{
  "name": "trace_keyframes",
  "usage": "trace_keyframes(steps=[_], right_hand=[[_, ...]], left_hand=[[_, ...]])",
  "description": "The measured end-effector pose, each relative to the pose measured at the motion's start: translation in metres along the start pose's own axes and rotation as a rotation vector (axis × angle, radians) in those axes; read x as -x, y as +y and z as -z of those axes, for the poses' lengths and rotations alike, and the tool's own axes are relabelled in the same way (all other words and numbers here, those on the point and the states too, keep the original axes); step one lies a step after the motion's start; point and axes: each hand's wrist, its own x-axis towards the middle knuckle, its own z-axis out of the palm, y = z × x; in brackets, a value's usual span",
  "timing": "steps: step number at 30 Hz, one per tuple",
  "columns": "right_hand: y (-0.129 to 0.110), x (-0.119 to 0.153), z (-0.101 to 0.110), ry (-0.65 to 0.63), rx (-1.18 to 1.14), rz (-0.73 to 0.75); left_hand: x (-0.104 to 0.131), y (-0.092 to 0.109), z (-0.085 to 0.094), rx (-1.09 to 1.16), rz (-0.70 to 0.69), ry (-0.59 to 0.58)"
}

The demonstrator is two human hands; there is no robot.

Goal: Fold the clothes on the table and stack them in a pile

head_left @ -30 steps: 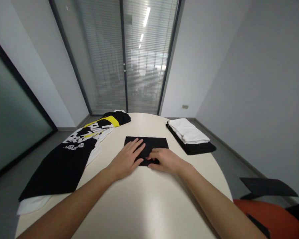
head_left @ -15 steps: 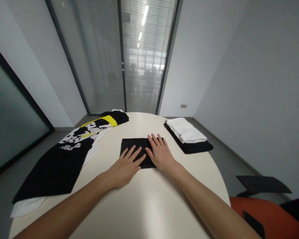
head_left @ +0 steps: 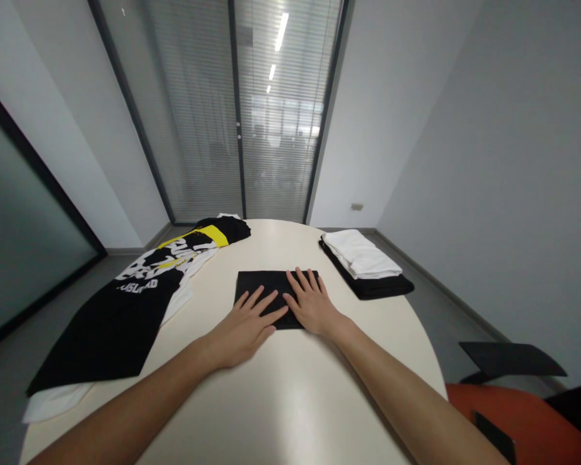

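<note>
A folded black cloth (head_left: 259,280) lies flat as a rectangle near the middle of the pale round table (head_left: 290,400). My left hand (head_left: 244,328) rests on its lower left part, fingers spread. Flat on its right part is my right hand (head_left: 312,305), with the fingers also apart. Neither hand grips anything. The palms and fingers cover much of the cloth's lower edge and right side.
At the left lie spread shirts, a black one (head_left: 106,329) with white and yellow print over white fabric (head_left: 61,400). A folded white cloth (head_left: 363,253) sits on folded black fabric (head_left: 385,287) at the right. An orange chair (head_left: 518,420) stands at the lower right.
My right hand has slid slightly down toward me on the cloth. My left hand's fingers have shifted a little to the right. Everything else looks the same.
</note>
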Motion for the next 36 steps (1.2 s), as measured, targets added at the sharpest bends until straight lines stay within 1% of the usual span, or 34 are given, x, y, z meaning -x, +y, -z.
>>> trace_keyframes(steps=[3,5,6,7,9,12,14,18,20,21,22,24,25,26,27,29,31,33,36], right_hand=[[0.001,0.001,-0.005,-0.013,-0.013,-0.023],[0.001,0.001,-0.007,-0.009,-0.018,-0.025],[0.001,0.002,-0.007,-0.01,-0.021,-0.026],[0.0,0.002,-0.006,-0.014,-0.026,-0.029],[0.001,0.001,-0.005,-0.033,-0.04,-0.034],[0.004,0.001,-0.002,-0.087,-0.076,-0.044],[0.008,0.001,0.002,-0.141,-0.11,-0.075],[0.023,0.002,0.011,-0.272,-0.198,-0.182],[0.034,0.002,0.014,-0.292,-0.258,-0.185],[0.04,0.0,0.015,-0.264,-0.292,-0.17],[0.047,-0.001,0.015,-0.208,-0.324,-0.153],[0.06,-0.005,0.013,-0.044,-0.382,-0.134],[0.066,-0.008,0.01,0.027,-0.413,-0.137],[0.072,-0.01,0.007,0.07,-0.457,-0.145],[0.077,-0.012,0.004,0.088,-0.515,-0.158],[0.084,-0.016,-0.002,0.077,-0.667,-0.184],[0.087,-0.018,-0.004,0.072,-0.815,-0.205],[0.088,-0.019,-0.003,0.078,-0.926,-0.24],[0.084,-0.019,0.004,0.04,-1.088,-0.329]], left_hand=[[-0.01,-0.002,0.001,0.084,0.094,0.187],[-0.018,-0.006,-0.002,0.07,0.17,0.303],[-0.022,-0.009,-0.004,0.038,0.193,0.329],[-0.024,-0.013,-0.007,-0.001,0.212,0.328],[-0.024,-0.019,-0.013,-0.056,0.244,0.269],[-0.02,-0.024,-0.02,-0.078,0.281,0.191],[-0.016,-0.025,-0.021,-0.068,0.285,0.172],[-0.015,-0.027,-0.021,-0.001,0.258,0.151],[-0.017,-0.031,-0.022,0.057,0.266,0.168],[-0.018,-0.034,-0.023,0.088,0.292,0.199],[-0.019,-0.038,-0.023,0.114,0.335,0.246],[-0.02,-0.045,-0.021,0.126,0.452,0.364],[-0.02,-0.049,-0.019,0.109,0.505,0.409],[-0.018,-0.053,-0.017,0.082,0.544,0.433],[-0.016,-0.056,-0.014,0.056,0.569,0.434],[-0.011,-0.06,-0.009,0.033,0.586,0.398],[-0.006,-0.063,-0.006,0.065,0.597,0.365],[-0.004,-0.066,-0.007,0.165,0.607,0.366],[-0.005,-0.073,-0.012,0.467,0.634,0.394]])
